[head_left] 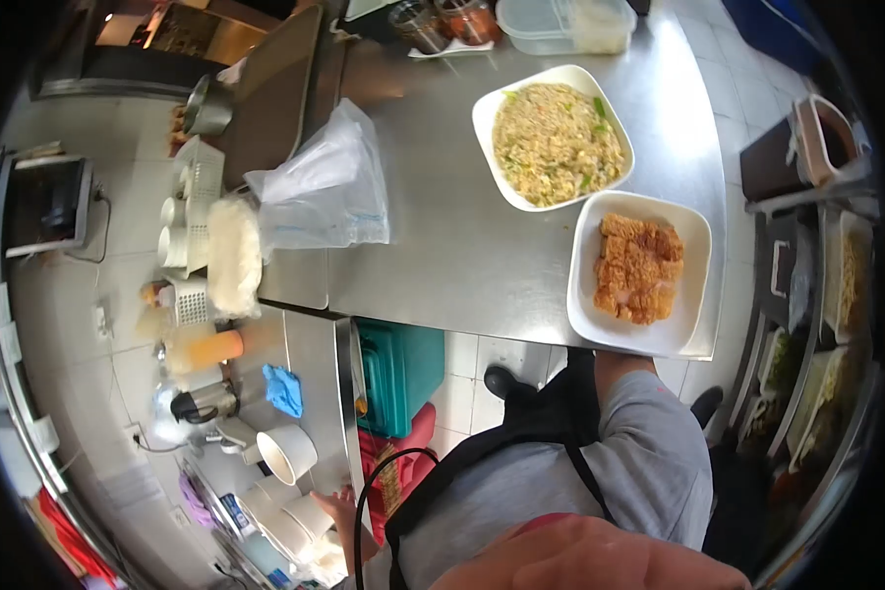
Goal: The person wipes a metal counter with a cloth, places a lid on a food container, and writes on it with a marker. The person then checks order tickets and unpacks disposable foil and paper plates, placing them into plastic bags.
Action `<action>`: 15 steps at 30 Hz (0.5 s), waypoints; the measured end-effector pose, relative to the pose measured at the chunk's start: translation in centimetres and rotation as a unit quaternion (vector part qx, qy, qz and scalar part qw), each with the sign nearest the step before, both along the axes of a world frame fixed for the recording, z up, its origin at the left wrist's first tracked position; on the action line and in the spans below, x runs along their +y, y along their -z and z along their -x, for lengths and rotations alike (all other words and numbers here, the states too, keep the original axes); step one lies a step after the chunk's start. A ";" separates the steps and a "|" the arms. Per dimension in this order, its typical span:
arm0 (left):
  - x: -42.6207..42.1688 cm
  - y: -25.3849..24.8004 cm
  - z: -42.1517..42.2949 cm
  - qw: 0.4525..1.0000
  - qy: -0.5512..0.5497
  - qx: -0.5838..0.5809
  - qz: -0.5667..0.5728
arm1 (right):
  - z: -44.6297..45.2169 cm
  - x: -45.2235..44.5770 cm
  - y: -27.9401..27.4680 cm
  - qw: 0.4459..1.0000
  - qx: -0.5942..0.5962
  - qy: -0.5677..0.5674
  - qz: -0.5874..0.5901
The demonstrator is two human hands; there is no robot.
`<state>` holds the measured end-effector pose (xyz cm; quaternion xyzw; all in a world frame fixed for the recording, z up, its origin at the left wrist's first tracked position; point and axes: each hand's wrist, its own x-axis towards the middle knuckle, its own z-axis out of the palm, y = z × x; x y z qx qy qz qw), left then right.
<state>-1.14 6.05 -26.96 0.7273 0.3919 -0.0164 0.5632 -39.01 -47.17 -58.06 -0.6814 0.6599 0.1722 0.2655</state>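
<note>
My left hand (338, 507) is low at the left, by the edge of the steel side counter. Its fingers look stretched out towards a white paper tub (307, 515) among stacked tubs; whether they touch it is unclear. Just above stands another white paper tub (286, 454), tilted towards me. My right forearm (619, 366) passes under the table's front edge, so the right hand is hidden. Right above that arm, a white square bowl (693, 295) holds browned, crumbed cutlet pieces (639, 265). Behind it sits a second white bowl (484, 118) of fried rice (558, 141) with green bits.
Clear plastic bags (329, 187) lie on the steel table (442, 265). A lidded plastic container (560, 25) and spice jars (442, 22) stand at its back. A blue cloth (283, 390) rests on the side counter. A green bin (403, 379) is underneath, and food shelves (806, 324) stand right.
</note>
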 end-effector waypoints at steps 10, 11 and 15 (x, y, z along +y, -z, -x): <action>-5.5 -1.4 4.8 0.993 0.052 -0.029 -0.098 | -1.1 -1.4 0.8 0.998 0.000 -0.065 -0.009; -5.2 -1.1 5.1 0.994 0.049 -0.019 -0.091 | -1.1 -1.6 1.0 0.998 0.000 -0.070 -0.008; -5.1 -1.1 6.2 0.995 0.041 0.008 -0.086 | -1.4 -1.8 1.3 0.996 0.005 -0.085 -0.010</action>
